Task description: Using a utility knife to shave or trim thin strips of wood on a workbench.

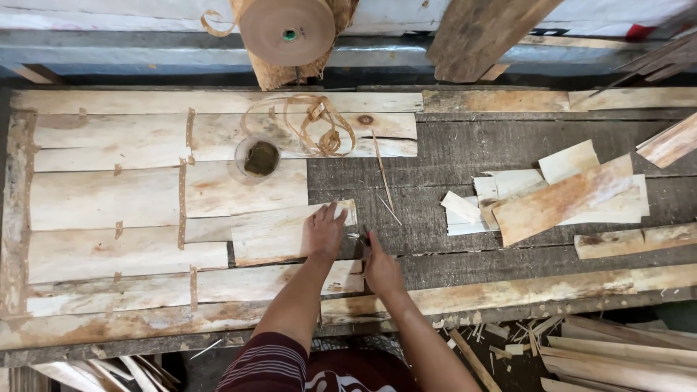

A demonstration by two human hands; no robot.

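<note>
My left hand (325, 231) lies flat, fingers spread, on a pale veneer sheet (272, 234) near its right end. My right hand (379, 267) is just to the right of it, fingers closed around a small dark tool (361, 239) held at the sheet's right edge. The sheet lies among several veneer pieces (109, 196) laid side by side on the worktable and joined with strips of brown paper tape (182, 203).
A large roll of brown tape (287, 30) hangs at the back, a loose curl of tape (319, 127) below it. A small round cup (258, 157) stands on the veneers. A pile of veneer offcuts (552, 196) lies to the right. Scraps (595, 352) lie below the table edge.
</note>
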